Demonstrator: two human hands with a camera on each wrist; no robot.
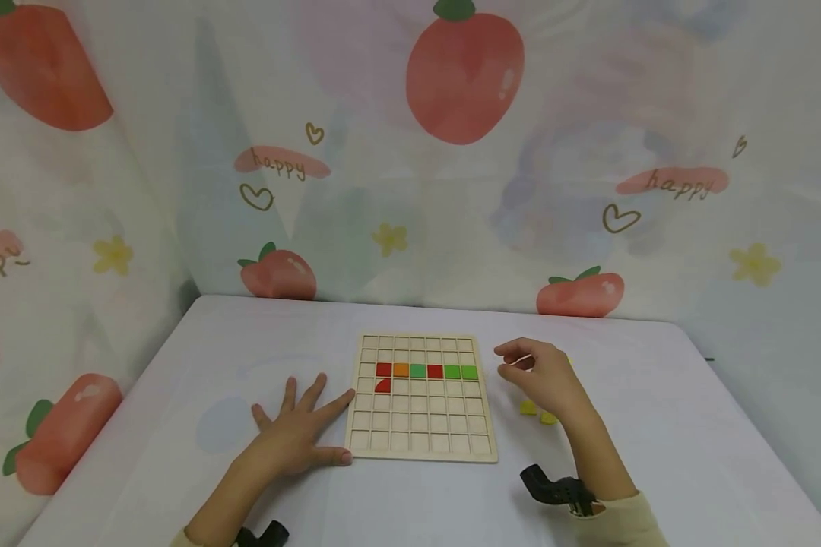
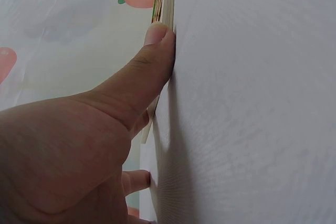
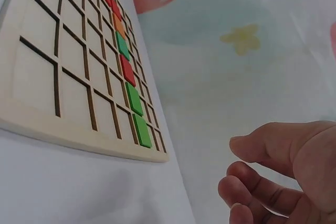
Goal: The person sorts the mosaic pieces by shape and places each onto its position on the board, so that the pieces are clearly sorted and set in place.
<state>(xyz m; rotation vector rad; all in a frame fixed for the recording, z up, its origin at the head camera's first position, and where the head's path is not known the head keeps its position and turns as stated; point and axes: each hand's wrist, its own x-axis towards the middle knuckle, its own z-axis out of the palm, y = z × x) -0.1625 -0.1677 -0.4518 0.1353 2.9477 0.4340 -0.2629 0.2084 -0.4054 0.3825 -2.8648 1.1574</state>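
Observation:
A light wooden grid board (image 1: pixel 420 422) lies on the table. One of its rows holds a line of coloured square tiles in red, orange (image 1: pixel 400 370), teal and green (image 1: pixel 469 372). Just below that line sits a red tile with a rounded corner (image 1: pixel 383 386). My left hand (image 1: pixel 290 439) is spread flat at the board's left side, its thumb (image 2: pixel 157 40) and a fingertip against the edge. Off the board's right edge hovers my right hand (image 1: pixel 543 376), fingers loosely bent and thumb apart from them, with nothing between them in the right wrist view.
Small yellow pieces (image 1: pixel 527 408) lie on the table under the right hand, partly hidden by it. A patterned cloth (image 1: pixel 451 228) stands behind the table's far edge. Black wrist mounts (image 1: pixel 554 486) sit on both forearms.

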